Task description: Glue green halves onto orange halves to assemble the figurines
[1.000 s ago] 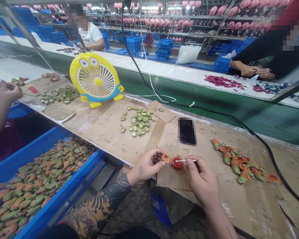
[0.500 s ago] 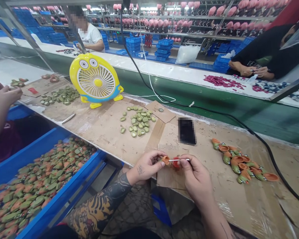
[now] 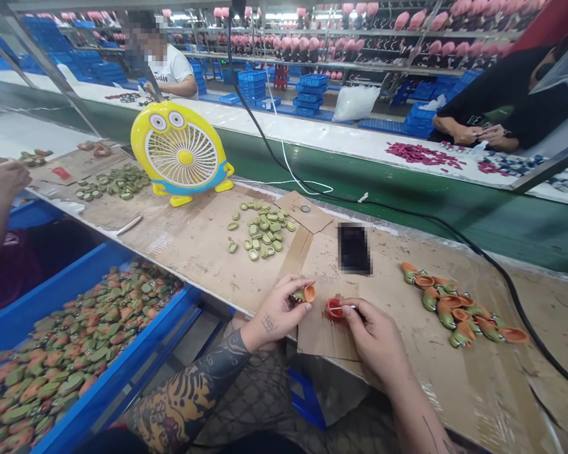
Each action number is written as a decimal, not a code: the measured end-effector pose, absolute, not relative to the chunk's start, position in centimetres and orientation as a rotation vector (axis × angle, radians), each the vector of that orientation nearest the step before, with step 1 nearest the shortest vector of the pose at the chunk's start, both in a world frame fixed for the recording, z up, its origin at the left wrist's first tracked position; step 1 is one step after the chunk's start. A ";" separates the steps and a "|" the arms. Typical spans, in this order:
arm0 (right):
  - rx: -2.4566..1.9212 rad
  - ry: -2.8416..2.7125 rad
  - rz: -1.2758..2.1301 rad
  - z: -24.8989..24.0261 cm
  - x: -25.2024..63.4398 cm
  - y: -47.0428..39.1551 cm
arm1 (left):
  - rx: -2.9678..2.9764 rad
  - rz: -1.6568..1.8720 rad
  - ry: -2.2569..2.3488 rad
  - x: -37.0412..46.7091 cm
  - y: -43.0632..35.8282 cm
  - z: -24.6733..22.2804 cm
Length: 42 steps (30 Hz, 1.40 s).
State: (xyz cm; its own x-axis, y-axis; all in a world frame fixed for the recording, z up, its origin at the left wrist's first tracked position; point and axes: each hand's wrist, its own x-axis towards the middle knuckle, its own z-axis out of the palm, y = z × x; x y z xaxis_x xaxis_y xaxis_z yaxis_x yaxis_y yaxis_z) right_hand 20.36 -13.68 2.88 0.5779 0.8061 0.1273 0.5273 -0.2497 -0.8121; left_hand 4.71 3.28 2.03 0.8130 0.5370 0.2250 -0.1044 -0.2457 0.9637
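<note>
My left hand (image 3: 277, 310) pinches a small orange and green toy piece (image 3: 307, 293) just above the cardboard-covered bench (image 3: 203, 246). My right hand (image 3: 376, 337) grips a thin white swab stick, mostly hidden by the fingers, with its tip at a small red cap (image 3: 334, 308) that rests on the cardboard. A loose pile of green caps (image 3: 261, 229) lies beyond my left hand. A row of finished orange and green pieces (image 3: 454, 310) lies to the right of my right hand.
A dark phone (image 3: 354, 248) lies flat beyond the red cap. A yellow desk fan (image 3: 182, 153) stands at the back left. A blue bin (image 3: 76, 340) full of toy pieces sits at lower left. A black cable (image 3: 502, 268) crosses the bench. Other people work at left and across the green conveyor (image 3: 407, 189).
The swab went from the red cap to the orange piece and is back at the cap. My left hand lifted its piece slightly away from the cap.
</note>
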 end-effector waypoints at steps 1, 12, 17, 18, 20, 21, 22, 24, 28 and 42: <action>-1.932 -1.069 0.404 2.8 20.4 -13.7 | 1.737 0.608 0.342 4.6 3.2 2.1; -1.806 -0.731 0.276 4.3 19.0 -14.0 | 1.752 0.521 0.380 4.7 2.7 1.8; -1.631 -0.759 0.422 4.6 17.6 -13.3 | 1.813 0.534 0.352 4.6 2.8 2.8; -1.621 -0.766 0.448 4.5 17.5 -13.2 | 1.823 0.539 0.346 4.6 2.9 2.9; -1.616 -0.775 0.494 4.1 17.4 -13.0 | 1.836 0.552 0.339 4.6 2.9 3.0; -1.622 -0.785 0.513 3.9 17.5 -13.0 | 1.840 0.557 0.335 4.6 2.9 3.0; -1.633 -0.797 0.527 3.7 17.5 -12.9 | 1.841 0.562 0.330 4.6 2.9 3.0; -1.660 -0.820 0.527 3.5 17.6 -12.8 | 1.843 0.570 0.318 4.6 3.0 3.0; -1.705 -0.844 0.471 3.6 17.8 -12.8 | 1.841 0.574 0.286 4.7 3.0 3.0; -1.851 -0.790 0.225 3.6 19.2 -13.6 | 1.587 0.526 0.308 4.2 3.3 1.4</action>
State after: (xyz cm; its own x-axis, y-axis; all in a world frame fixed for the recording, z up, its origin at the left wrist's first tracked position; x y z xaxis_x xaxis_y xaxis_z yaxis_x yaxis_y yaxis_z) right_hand 19.18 -13.62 3.65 0.7633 0.6130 0.2039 0.4129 -0.2203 -0.8837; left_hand 4.22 3.31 1.42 0.8550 0.4976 0.1462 -0.1159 -0.0914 0.9890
